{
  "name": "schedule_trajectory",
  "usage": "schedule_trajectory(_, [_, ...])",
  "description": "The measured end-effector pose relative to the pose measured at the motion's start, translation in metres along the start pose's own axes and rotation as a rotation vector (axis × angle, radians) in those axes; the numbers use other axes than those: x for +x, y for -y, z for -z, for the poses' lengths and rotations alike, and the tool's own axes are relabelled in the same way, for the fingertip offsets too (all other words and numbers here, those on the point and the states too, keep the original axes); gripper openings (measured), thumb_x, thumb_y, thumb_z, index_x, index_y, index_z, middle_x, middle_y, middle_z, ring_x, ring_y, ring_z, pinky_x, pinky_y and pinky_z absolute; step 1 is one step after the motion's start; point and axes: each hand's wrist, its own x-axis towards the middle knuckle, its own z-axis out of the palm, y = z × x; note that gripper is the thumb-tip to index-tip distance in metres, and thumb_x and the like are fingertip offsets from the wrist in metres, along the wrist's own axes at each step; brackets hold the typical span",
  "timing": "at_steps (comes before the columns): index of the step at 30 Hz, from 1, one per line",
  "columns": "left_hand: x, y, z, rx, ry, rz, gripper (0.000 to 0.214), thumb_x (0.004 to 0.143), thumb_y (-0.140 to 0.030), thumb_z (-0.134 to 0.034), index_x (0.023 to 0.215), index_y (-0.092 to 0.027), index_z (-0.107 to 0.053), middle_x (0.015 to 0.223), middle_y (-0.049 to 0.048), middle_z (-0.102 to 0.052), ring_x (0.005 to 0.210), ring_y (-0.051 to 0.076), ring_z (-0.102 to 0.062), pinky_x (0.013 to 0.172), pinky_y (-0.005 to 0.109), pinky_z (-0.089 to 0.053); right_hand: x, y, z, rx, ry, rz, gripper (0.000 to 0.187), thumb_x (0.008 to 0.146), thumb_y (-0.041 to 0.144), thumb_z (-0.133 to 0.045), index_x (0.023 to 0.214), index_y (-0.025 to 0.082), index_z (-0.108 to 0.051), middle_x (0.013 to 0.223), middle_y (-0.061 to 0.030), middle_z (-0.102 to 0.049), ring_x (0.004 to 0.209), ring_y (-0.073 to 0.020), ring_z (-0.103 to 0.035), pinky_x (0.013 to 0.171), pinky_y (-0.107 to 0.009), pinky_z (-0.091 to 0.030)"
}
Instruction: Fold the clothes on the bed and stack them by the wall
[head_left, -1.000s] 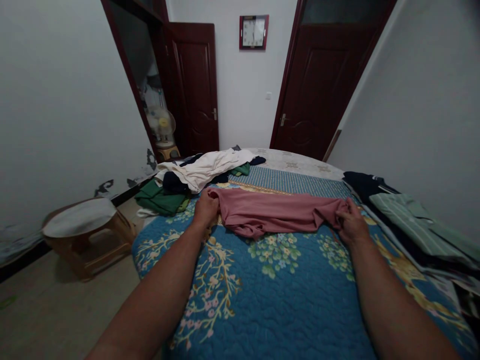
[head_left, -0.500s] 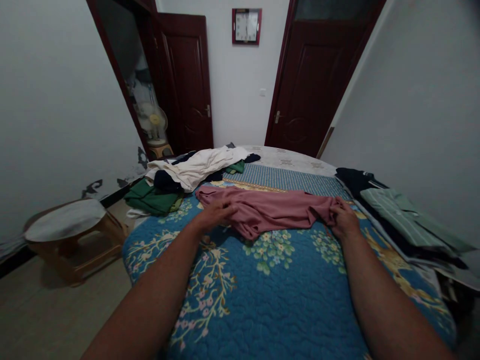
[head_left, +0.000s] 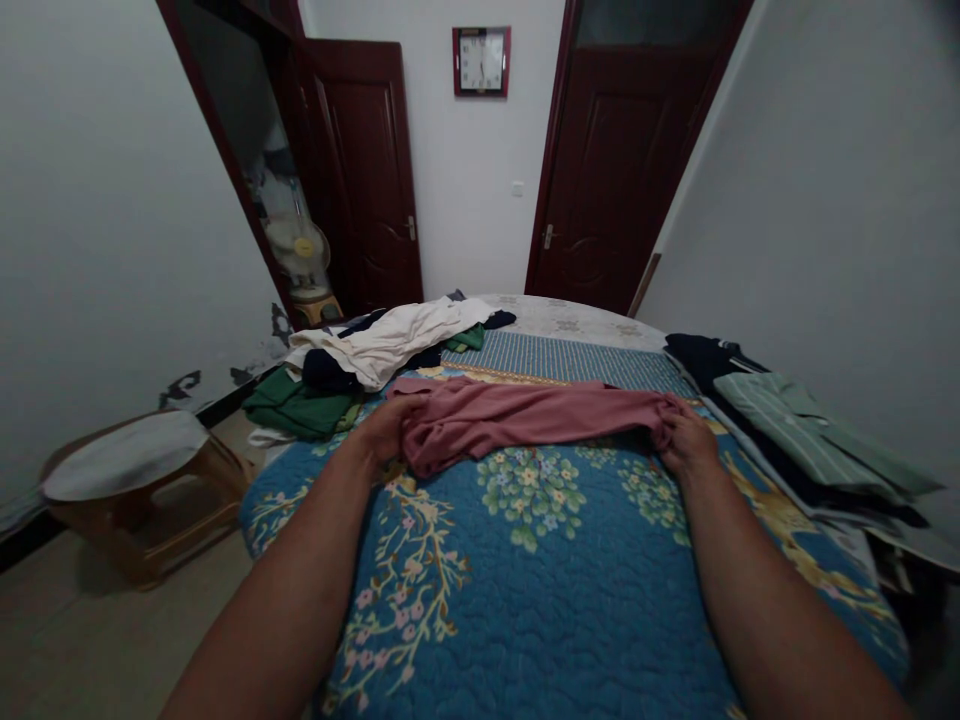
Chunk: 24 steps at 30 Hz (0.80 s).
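A pink garment (head_left: pixel 525 415) lies stretched sideways across the blue floral quilt (head_left: pixel 540 590) on the bed. My left hand (head_left: pixel 384 428) is closed on the garment's left end, where the cloth bunches up. My right hand (head_left: pixel 686 443) grips the right end, fingers curled into the fabric. Both forearms reach forward over the quilt.
A heap of white, green and dark clothes (head_left: pixel 360 350) lies at the bed's far left. Folded striped green and dark garments (head_left: pixel 795 420) are stacked along the right side. A wooden stool (head_left: pixel 127 480) stands on the floor to the left. Two dark doors and a wall clock (head_left: pixel 481 62) face me.
My left hand let go of the far left end, slid onto the cloth, then gathered the left part nearer to me. The right hand stayed on the right end.
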Motion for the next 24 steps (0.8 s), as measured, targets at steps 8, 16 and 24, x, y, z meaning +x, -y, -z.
schedule_trajectory(8, [-0.014,0.000,0.007,0.139,0.269,-0.075,0.048,0.068,-0.043,-0.095,0.104,-0.013,-0.081,0.102,0.0160,-0.084,0.085,0.029,-0.078,0.076,0.038,-0.062,0.009,0.001,0.003,0.054,-0.062,-0.016,0.049,0.051,0.003,-0.064,0.097,0.019,-0.073,0.084,0.0040,-0.068,0.064,-0.0073,-0.064,0.054,-0.012,-0.056])
schedule_trajectory(16, [0.030,0.003,0.021,-0.149,-0.210,-0.589,0.076,0.075,-0.024,-0.082,0.148,-0.030,-0.061,0.154,0.0109,-0.065,0.126,0.024,-0.070,0.108,0.041,-0.057,-0.002,0.001,-0.002,0.049,0.051,-0.035,0.059,0.058,0.005,-0.074,0.114,0.022,-0.074,0.090,0.0035,-0.069,0.060,-0.0070,-0.063,0.050,-0.014,-0.057])
schedule_trajectory(24, [0.007,0.002,0.029,0.794,-0.455,-0.287,0.039,0.088,-0.055,-0.069,0.082,-0.018,-0.077,0.079,0.0083,-0.076,0.076,0.025,-0.070,0.066,0.031,-0.050,-0.005,0.002,-0.004,-0.010,0.076,-0.050,0.063,0.055,0.005,-0.076,0.115,0.024,-0.075,0.097,0.0030,-0.073,0.067,-0.0089,-0.068,0.055,-0.017,-0.062])
